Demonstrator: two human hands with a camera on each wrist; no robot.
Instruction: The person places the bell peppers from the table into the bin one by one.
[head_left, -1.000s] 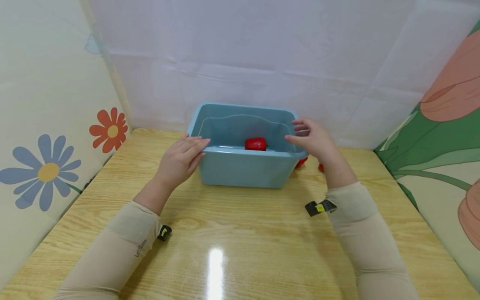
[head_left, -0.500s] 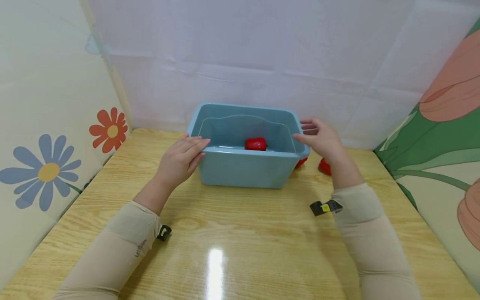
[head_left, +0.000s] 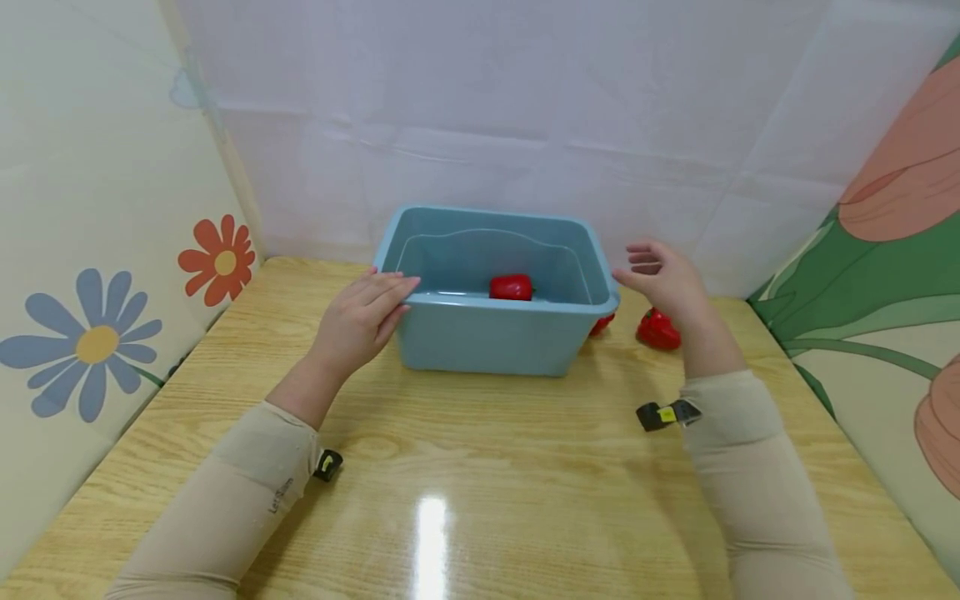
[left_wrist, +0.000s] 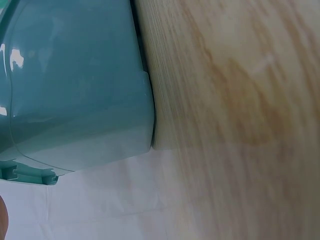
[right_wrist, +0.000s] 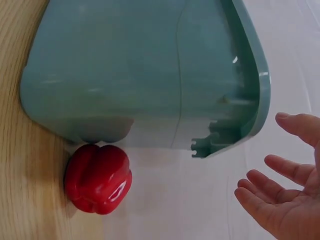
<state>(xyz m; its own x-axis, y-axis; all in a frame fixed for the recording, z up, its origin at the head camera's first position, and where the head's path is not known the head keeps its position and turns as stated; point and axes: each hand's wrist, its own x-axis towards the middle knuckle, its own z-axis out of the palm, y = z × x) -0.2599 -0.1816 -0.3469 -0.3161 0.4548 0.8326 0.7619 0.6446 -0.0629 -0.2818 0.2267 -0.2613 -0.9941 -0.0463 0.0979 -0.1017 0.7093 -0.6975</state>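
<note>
A light-blue plastic bin (head_left: 483, 337) stands near the back of the table, with a red bell pepper (head_left: 512, 287) lying inside it. My left hand (head_left: 360, 321) rests on the bin's front left corner, fingers laid straight over the rim. To the right of the bin, my right hand (head_left: 663, 279) hovers with spread fingers and holds nothing; its thumb is near the rim. Below that hand a second red bell pepper (head_left: 658, 330) lies on the table. A third red one (head_left: 602, 325) is partly hidden by the bin's right side. The right wrist view shows a bell pepper (right_wrist: 97, 180) beside the bin.
The wooden table (head_left: 480, 467) extends in front of the bin. A white sheet (head_left: 510, 108) hangs close behind it. Panels with printed flowers (head_left: 97, 343) stand along the left and right sides.
My right hand has moved right, from over the bin's right rim to beyond it, bringing the pepper beneath it into fuller view. The left hand and the bin have stayed put.
</note>
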